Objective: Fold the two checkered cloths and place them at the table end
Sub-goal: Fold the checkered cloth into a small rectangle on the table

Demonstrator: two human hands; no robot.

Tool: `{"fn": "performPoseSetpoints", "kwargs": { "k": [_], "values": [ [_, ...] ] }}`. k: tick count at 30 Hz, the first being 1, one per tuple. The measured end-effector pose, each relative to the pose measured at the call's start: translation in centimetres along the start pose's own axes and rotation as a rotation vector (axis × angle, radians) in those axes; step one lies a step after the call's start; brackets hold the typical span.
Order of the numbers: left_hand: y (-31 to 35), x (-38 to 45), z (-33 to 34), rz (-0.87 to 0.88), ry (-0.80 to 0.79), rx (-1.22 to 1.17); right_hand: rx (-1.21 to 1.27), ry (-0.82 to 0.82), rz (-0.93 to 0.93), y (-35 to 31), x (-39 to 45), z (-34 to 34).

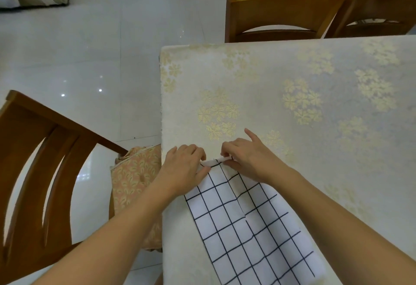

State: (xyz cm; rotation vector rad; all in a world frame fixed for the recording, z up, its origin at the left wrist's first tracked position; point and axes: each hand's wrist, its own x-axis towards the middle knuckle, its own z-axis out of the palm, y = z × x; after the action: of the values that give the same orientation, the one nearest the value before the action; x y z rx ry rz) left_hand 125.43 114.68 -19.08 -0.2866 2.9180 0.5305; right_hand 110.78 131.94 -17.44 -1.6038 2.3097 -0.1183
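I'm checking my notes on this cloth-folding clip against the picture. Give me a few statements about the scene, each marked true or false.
1. Both hands grip the far edge of the checkered cloth. True: the left hand and right hand pinch that edge side by side.
2. The cloth has red squares. False: it is white with thin dark grid lines.
3. The table wears a pale covering with gold flower patterns. True.
4. The cloth already lies folded at the table end. False: it lies spread out near the person, its far edge only just being turned.
5. No chairs are in view. False: one wooden chair stands at the left and two more chairs behind the table.
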Motion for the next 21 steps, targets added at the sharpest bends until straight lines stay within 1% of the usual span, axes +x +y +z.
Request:
{"fn": "performPoseSetpoints", "kwargs": {
  "k": [2,4,7,9,11,13,15,18,19,21],
  "values": [
    [-0.5,0.4,0.0,0.030,-0.017,-0.037,-0.021,-0.015,0.018,0.3,0.1,-0.2],
    [-0.6,0.5,0.0,0.068,-0.016,-0.028,-0.042,-0.081,0.048,0.6,0.2,-0.6],
    [-0.1,0.1,-0.1,0.149,0.076,0.057,-0.074,-0.248,0.105,0.5,1.1,-1.4],
    [0.0,0.0,0.0,0.204,0.145,0.105,-0.109,-0.279,0.096,0.1,1.8,-1.8],
    [0.0,-0.1,0.0,0.226,0.177,0.103,-0.144,-0.285,0.072,-0.3,2.1,-1.9],
    [-0.3,0.0,-0.1,0.232,0.198,0.105,-0.139,-0.259,0.058,-0.4,2.0,-2.0],
    [-0.7,0.1,-0.2,0.223,0.208,0.121,-0.141,-0.153,0.019,-0.2,1.6,-1.3],
    [-0.9,-0.4,-0.3,0.199,0.211,0.153,-0.244,0.046,-0.042,0.2,0.6,0.0],
    [-0.8,-0.6,-0.3,0.191,0.210,0.166,-0.256,0.087,-0.049,0.2,0.2,0.3],
    [-0.4,-1.1,-0.2,0.168,0.208,0.181,-0.263,0.119,-0.064,0.0,-0.7,1.0]
  ]
}}
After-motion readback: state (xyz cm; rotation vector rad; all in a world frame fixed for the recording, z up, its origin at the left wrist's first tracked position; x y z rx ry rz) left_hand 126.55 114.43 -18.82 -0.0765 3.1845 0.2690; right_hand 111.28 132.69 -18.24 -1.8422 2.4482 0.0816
